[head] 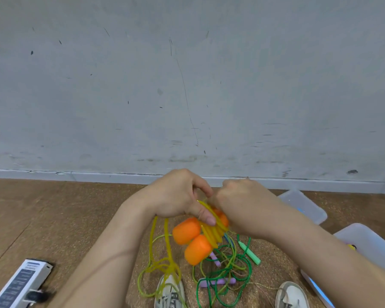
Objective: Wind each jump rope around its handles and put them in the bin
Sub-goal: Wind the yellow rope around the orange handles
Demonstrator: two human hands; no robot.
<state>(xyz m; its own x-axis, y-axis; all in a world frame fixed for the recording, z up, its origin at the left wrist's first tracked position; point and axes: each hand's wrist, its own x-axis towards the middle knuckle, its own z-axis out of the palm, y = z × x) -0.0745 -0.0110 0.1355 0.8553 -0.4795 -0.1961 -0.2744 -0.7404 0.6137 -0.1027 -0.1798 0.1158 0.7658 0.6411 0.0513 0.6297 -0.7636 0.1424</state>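
Observation:
My left hand (pixel 178 196) grips two orange handles (pixel 191 241) held side by side, thumb pressed on the yellow rope coils (pixel 211 231) wrapped around them. My right hand (pixel 238 205) is closed on the yellow rope at the coils' upper end. Loose yellow rope (pixel 162 263) hangs down to the floor. Below lies a tangle of green rope (pixel 227 274) with a green handle (pixel 250 253) and purple handles (pixel 216 282). A translucent bin (pixel 369 243) stands at the right.
A translucent lid (pixel 305 205) lies on the floor beyond the bin. A white power strip (pixel 20 283) sits at lower left. My two shoes (pixel 170 292) are at the bottom edge. A grey wall rises ahead.

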